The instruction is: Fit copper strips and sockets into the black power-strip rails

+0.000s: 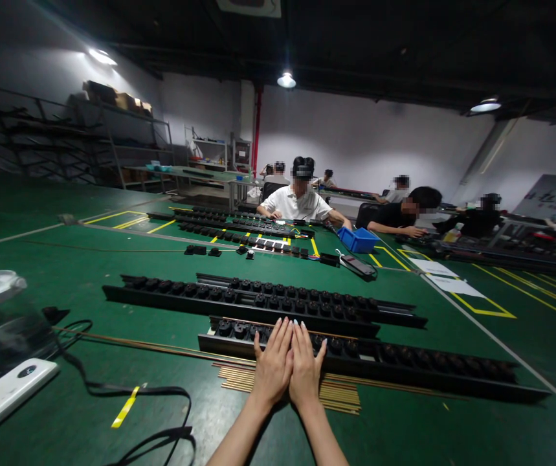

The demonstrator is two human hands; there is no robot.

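My left hand (274,362) and my right hand (305,364) lie side by side, palms down, with straight fingers and thumbs spread outward. Their inner edges touch. Both reach over the near wall of the closest long black channel (418,375), which has a row of black round parts (239,332) inside. Neither hand appears to grip anything, though what lies under the palms is hidden. A bundle of thin brass-coloured rods (338,391) spreads on the green table beneath my wrists, showing on both sides. Behind this channel are more black channels (161,299) with similar round parts.
On the left are a clear tub (3,317), a white power bank (8,395) and a black strap (127,388). Farther off lie a blue bin (358,240), a dark phone-like device (356,265) and paper sheets (447,285). A person in white (291,206) sits opposite.
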